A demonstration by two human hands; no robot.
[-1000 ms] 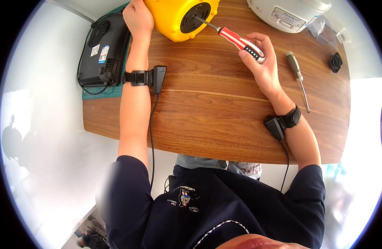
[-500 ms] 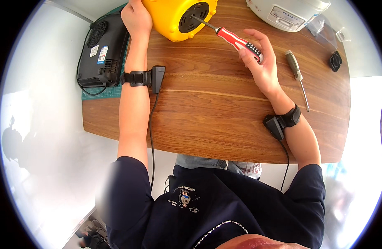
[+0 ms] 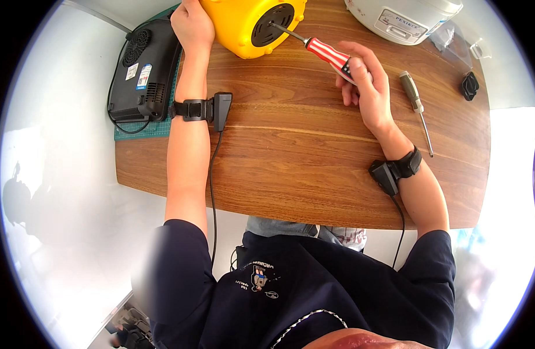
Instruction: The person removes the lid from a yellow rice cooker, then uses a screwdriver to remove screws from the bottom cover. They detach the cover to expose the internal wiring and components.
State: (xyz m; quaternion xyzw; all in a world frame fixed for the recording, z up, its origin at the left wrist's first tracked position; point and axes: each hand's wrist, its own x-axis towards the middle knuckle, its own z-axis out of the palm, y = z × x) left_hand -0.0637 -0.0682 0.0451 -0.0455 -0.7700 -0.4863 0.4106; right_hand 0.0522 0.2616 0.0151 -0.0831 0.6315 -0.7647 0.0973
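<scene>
A yellow rounded housing (image 3: 229, 29) with small knobs and a black slotted round plate (image 3: 272, 25) lies tilted at the top of the table, its upper part cut off by the picture edge. My left hand (image 3: 193, 26) grips its left side; some of the fingers are out of sight. From the right, my right hand (image 3: 366, 81) holds a screwdriver (image 3: 326, 52) by its red-and-white striped handle, thumb lying across the dark starred end. The screwdriver's tip meets the middle of the black plate, where the shaft slants down to the left.
To the left, a black appliance (image 3: 145, 75) with a fan grille rests on a green cutting mat (image 3: 140, 131). A second screwdriver (image 3: 412, 96) lies right of my right hand. Farther right are a black plastic part (image 3: 469, 86) and clear plastic pieces (image 3: 451, 43). A white appliance (image 3: 404, 20) stands at the back.
The screwdriver's handle has turned, showing more stripes and less of the starred patch. My right thumb has shifted over the handle, and my fingers have curled beneath it. My left hand has barely moved.
</scene>
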